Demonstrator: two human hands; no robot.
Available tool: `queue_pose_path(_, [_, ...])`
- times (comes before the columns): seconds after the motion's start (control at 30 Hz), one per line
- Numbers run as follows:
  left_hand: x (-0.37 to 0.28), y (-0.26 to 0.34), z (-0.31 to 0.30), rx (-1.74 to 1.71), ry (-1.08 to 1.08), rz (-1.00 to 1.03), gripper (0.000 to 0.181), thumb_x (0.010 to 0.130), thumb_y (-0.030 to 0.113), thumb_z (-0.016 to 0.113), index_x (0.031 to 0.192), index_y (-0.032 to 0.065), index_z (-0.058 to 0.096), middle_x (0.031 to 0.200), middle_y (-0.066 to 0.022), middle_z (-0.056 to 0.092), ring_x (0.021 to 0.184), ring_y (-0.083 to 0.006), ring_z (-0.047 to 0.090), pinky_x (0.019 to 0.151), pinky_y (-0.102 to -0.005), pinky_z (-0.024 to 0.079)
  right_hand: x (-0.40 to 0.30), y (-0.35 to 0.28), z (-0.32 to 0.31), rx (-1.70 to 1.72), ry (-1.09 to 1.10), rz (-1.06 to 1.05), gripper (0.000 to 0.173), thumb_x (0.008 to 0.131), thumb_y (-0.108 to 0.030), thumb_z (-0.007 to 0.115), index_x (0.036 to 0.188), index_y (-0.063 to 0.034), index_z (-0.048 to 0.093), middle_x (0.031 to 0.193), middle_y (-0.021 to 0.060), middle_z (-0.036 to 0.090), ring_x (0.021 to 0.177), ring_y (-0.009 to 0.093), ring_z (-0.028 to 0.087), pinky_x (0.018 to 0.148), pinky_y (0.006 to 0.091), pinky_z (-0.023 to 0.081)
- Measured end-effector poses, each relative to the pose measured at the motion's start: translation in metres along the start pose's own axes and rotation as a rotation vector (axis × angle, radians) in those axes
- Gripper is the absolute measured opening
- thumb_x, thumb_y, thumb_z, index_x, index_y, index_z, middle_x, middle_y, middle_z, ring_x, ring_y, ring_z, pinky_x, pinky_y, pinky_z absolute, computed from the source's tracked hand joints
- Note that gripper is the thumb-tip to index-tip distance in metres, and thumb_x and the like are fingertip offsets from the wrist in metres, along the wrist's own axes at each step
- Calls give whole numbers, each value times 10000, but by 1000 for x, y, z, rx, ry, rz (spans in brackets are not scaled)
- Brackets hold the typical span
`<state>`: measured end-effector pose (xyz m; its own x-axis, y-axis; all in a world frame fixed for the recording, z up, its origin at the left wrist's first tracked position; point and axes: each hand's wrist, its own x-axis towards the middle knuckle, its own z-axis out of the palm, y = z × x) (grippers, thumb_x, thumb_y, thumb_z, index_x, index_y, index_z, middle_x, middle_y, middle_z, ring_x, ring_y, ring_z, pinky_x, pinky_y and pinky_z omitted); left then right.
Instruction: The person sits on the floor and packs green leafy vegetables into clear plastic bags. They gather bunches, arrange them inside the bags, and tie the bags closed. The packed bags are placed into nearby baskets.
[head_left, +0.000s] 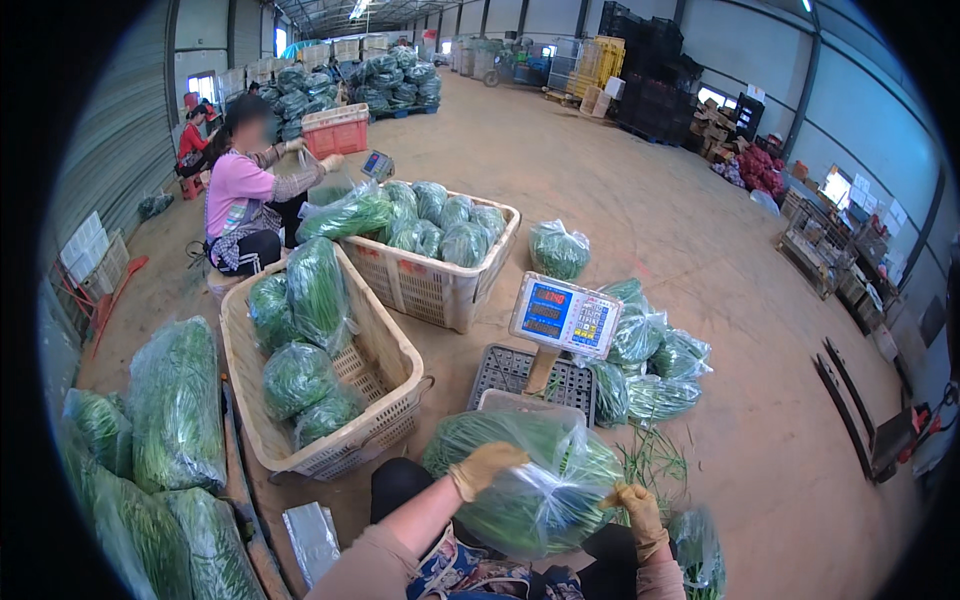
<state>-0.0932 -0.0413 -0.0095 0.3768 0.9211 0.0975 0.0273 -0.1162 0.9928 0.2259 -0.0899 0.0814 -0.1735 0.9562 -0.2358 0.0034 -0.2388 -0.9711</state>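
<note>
Across my lap and on the scale's platform side lies a large clear plastic bag of long green vegetables (525, 517), its plastic gathered into a twist near the middle. My left hand (486, 469), in a tan glove, grips plastic on the bag's upper left side. With finger and thumb pinched, my right hand (636, 510), gloved too, holds the plastic at the bag's right edge. Just beyond the bag stands a digital scale, its lit display (566, 315) on a post facing me. Loose green stalks (652, 461) lie on the floor right of the bag.
A cream plastic crate (409, 390) with bagged greens stands at left; another crate (427, 281) lies beyond. A co-worker (244, 195) sits behind them, handling a bag. Filled bags (176, 405) lie at far left, more (660, 360) right of the scale. A pallet jack (885, 442) is far right.
</note>
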Motion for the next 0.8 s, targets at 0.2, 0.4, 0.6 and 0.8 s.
queue_pose_path(0.2, [32, 23, 52, -1160, 230, 19, 167, 952, 138, 581, 1052, 4, 576, 943, -84, 633, 863, -140, 603, 781, -290, 484, 24, -42, 135, 301, -37, -181, 215, 986, -199, 550, 878, -29, 625, 772, 30, 597, 566, 119, 529, 540, 240, 433])
queue_pose_path(0.4, [23, -13, 32, -1007, 376, -144, 150, 945, 140, 597, 1002, 17, 532, 744, -71, 591, 608, -143, 576, 541, -288, 473, 31, -6, 51, 430, 209, 74, 275, 952, -228, 606, 721, -115, 509, 576, -20, 435, 415, 55, 282, 394, 214, 229])
queue_pose_path(0.6, [6, 13, 71, 21, -6, 338, 379, 917, 167, 668, 1224, 19, 502, 1203, -138, 562, 1111, -205, 561, 948, -337, 466, 17, -66, 144, -390, -155, -648, 106, 941, -100, 597, 874, -19, 609, 878, 74, 665, 794, 158, 613, 698, 302, 483])
queue_pose_path(0.8, [7, 62, 63, -432, 26, -266, 483, 957, 395, 547, 1255, 16, 524, 678, -38, 605, 445, -130, 539, 470, -255, 445, 41, -41, 117, -201, -21, -69, 308, 948, -180, 639, 1162, 30, 568, 912, 44, 661, 831, 111, 614, 740, 276, 501])
